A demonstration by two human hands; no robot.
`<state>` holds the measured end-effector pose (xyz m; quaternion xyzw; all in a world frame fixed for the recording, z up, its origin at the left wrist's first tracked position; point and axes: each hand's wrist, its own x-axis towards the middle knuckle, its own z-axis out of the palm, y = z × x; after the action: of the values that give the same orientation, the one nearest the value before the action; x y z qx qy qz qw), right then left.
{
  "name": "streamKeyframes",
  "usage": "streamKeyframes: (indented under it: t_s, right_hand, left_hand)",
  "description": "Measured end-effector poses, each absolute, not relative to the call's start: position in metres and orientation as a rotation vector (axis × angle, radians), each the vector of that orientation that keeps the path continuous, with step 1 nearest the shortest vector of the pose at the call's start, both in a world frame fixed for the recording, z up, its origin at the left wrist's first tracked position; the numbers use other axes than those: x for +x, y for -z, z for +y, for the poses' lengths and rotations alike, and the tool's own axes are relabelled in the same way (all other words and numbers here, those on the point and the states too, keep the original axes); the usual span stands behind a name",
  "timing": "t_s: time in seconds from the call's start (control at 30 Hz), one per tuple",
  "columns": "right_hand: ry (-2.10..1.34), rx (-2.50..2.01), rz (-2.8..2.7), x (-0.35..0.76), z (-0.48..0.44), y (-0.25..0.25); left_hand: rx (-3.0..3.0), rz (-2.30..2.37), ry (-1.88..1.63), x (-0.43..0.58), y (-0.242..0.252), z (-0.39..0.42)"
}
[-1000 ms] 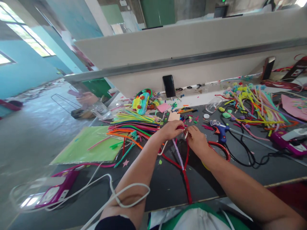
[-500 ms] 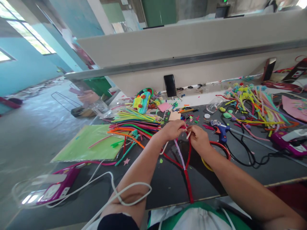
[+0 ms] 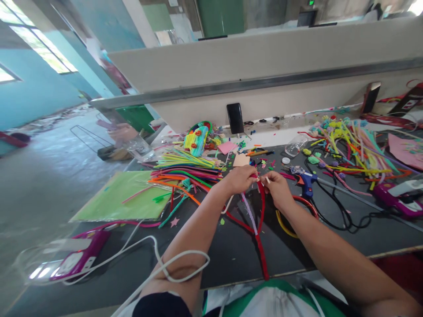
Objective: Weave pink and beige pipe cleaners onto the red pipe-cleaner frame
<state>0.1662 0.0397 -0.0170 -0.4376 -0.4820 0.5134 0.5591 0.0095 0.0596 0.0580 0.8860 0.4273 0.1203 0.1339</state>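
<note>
Fingers (image 3: pixel 254 177) of the left hand (image 3: pixel 239 178) are closing in a tight pinch on the upper end of a red stem (image 3: pixel 261 246). The fingertips (image 3: pixel 265 181) of the right hand (image 3: pixel 279 190) are pinching the same end from the other side, almost touching the left ones. A short white bit (image 3: pixel 267 179) is sticking out between the right thumb and forefinger. From this grip the red stem is running down the dark table (image 3: pixel 231 259) toward the near edge, where its strands are joining into one. A purple stem (image 3: pixel 249 213) is lying along it, hanging from below the left hand.

I am seeing a red hoop (image 3: pixel 303 201) lying just beside the right wrist, and a blue glue gun (image 3: pixel 306 181) resting just beyond it with its black cord trailing right. A fan of coloured stems (image 3: pixel 188 169) is lying left of the hands, partly over a green sheet (image 3: pixel 122 198). A black phone (image 3: pixel 235 118) is leaning upright against the partition at the far edge, its screen dark. A white cable (image 3: pixel 172 264) is looping over the left forearm and leading to a pink device (image 3: pixel 79 259) at the near left. I am finding the marks on that device too blurred to read.
</note>
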Motion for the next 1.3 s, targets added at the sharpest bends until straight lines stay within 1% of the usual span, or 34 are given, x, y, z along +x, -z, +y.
streamKeyframes:
  t_s: [0.07, 0.13, 0.2, 0.33, 0.43, 0.53, 0.67, 0.77, 0.87, 1.1, 1.3]
  right_hand:
    - [-1.168, -1.048, -1.214, 0.165, 0.041, 0.019]
    - [-1.032, -1.108, -1.337, 0.166, 0.040, 0.020]
    - [-0.821, -1.141, -1.463, 0.167, 0.040, 0.020]
    - [-0.374, -1.011, -1.759, 0.172, 0.039, 0.019]
    - [-0.120, -1.030, -1.958, 0.175, 0.035, 0.016]
    - [0.024, -1.062, -2.045, 0.175, 0.030, 0.011]
    - [0.105, -1.036, -2.091, 0.175, 0.029, 0.009]
    - [0.102, -1.024, -2.074, 0.177, 0.034, 0.012]
    - [-0.012, -1.020, -2.014, 0.178, 0.039, 0.014]
    - [-0.404, -1.098, -1.720, 0.177, 0.044, 0.010]
    - [-0.842, -1.197, -1.444, 0.177, 0.044, 0.012]
  left_hand:
    - [2.547, 1.256, -0.339, 0.008, -0.057, 0.061]
    - [2.533, 1.273, -0.333, 0.006, -0.055, 0.062]
    - [2.530, 1.287, -0.323, 0.005, -0.053, 0.063]
    - [2.574, 1.321, -0.296, 0.006, -0.049, 0.062]
    - [2.630, 1.352, -0.282, 0.008, -0.046, 0.061]
    - [2.656, 1.393, -0.236, 0.010, -0.046, 0.060]
    - [2.664, 1.394, -0.214, 0.011, -0.046, 0.059]
    - [2.665, 1.363, -0.254, 0.011, -0.046, 0.059]
    - [2.661, 1.338, -0.279, 0.011, -0.045, 0.058]
    - [2.656, 1.353, -0.307, 0.012, -0.048, 0.056]
    - [2.662, 1.340, -0.313, 0.012, -0.054, 0.055]
